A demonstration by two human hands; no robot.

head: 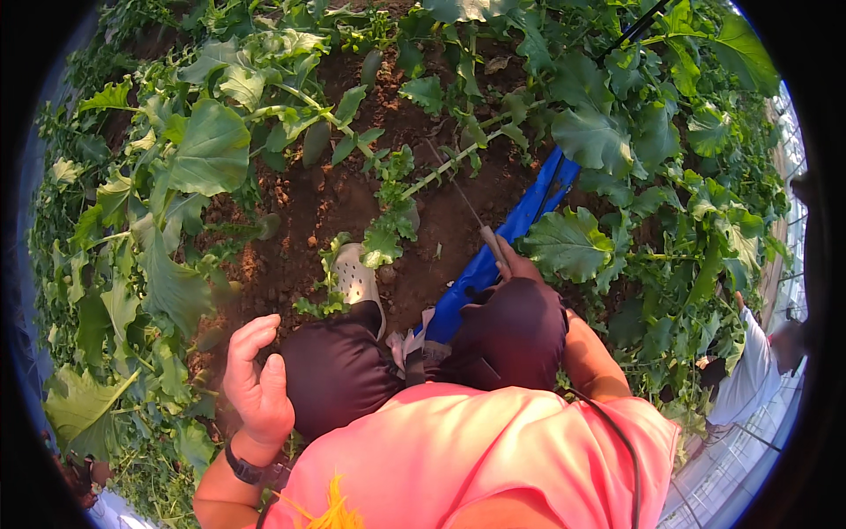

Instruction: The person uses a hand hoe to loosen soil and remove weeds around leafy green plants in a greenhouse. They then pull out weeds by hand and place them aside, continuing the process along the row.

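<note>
My right hand (519, 264) holds the handle of a knife (490, 238); part of the hand is hidden behind my right knee. The thin blade points up and left, over bare soil and close to a leafy vine stem (443, 170). My left hand (256, 383) is raised beside my left knee, with nothing in it and the thumb apart from the fingers. Oval green fruit show among the leaves, one (317, 142) under a stem, another (371, 68) farther ahead.
A strip of blue plastic sheeting (529, 208) runs along the soil by my right hand. My pale perforated clog (357, 272) rests on brown soil (291, 198). Dense leafy plants (211, 149) stand on both sides. A person in a white top (747, 373) is at the far right.
</note>
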